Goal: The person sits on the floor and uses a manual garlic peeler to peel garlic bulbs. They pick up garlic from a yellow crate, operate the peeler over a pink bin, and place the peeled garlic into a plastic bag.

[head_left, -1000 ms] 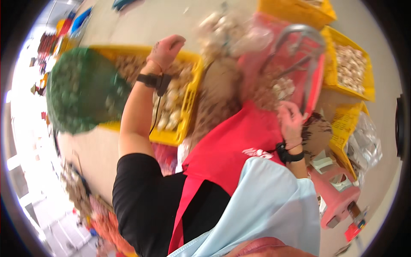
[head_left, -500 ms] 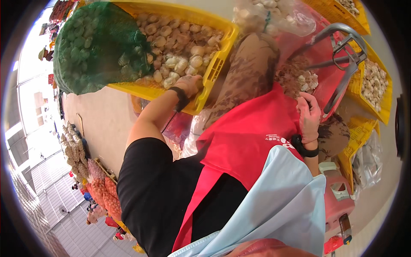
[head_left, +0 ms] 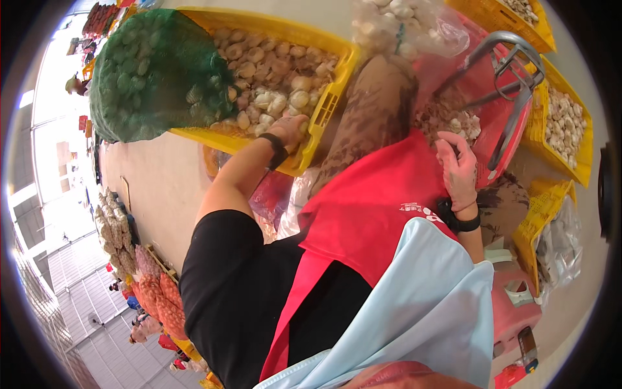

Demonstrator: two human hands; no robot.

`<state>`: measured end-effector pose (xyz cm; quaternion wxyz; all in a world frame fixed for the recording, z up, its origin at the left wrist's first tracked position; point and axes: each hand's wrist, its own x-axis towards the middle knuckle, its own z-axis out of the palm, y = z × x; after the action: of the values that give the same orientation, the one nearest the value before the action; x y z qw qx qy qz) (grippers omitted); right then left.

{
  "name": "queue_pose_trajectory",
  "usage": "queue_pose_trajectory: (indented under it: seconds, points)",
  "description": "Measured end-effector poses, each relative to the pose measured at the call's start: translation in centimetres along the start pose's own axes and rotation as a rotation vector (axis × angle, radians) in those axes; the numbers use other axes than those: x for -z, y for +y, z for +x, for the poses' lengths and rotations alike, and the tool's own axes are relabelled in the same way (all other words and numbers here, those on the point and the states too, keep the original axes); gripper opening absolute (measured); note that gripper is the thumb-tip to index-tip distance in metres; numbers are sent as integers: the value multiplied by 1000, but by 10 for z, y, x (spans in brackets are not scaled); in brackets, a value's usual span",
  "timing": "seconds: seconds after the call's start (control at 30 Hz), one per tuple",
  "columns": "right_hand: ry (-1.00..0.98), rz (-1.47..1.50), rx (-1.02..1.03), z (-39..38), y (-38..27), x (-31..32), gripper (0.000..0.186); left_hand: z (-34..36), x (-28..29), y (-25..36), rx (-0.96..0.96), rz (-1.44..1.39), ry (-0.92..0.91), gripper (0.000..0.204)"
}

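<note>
**Garlic bulbs (head_left: 277, 102) met by the left hand (head_left: 289, 131) in a yellow crate (head_left: 338, 91)**

The garlic bulbs are heaped in the crate at the far left, white ones gathered toward its near right corner and browner ones behind. Among the white ones the left hand is lowered, its fingers curled; whether a bulb is gripped cannot be told. A bulb is best taken singly there, with the fingers around its sides and the wrist kept clear of the crate's rim.

The two hands are held well apart. The right hand (head_left: 460, 172) is raised beside the apron (head_left: 369, 188), thumb and fingers bent close together; what is pinched, if anything, cannot be made out. It is best kept steady, with the fingertips in sight.

Just beyond it, loose skins and pale pieces (head_left: 447, 120) are piled in a red tub (head_left: 431, 72), crossed by a grey metal frame (head_left: 512, 126). The crate's left end is covered by a filled green mesh sack (head_left: 155, 81). At the far right, more garlic is held in another yellow crate (head_left: 586, 144).
</note>
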<state>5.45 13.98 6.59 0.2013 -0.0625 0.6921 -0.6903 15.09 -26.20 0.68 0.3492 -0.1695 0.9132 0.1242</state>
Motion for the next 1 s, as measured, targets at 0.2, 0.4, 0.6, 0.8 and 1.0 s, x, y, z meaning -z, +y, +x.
queue_pose_trajectory:
  seconds: [0.2,0.4,0.6,0.8,1.0]
  points:
    - [7,-38,-23,-12,8,5,18,5,11,-47,-33,-1267,-146,37]
    - [-85,-313,371,8,-24,-24,28,-23,77,25,-401,-1776,-304,50]
    - [62,-473,825,43,-78,-62,41,-40,92,163,-751,-1390,-329,62]
    - [52,-313,532,47,-47,-6,19,-33,88,237,-819,-1290,-492,46]
    - [26,-501,527,30,-38,23,17,-1,65,255,-1068,-839,-97,30]
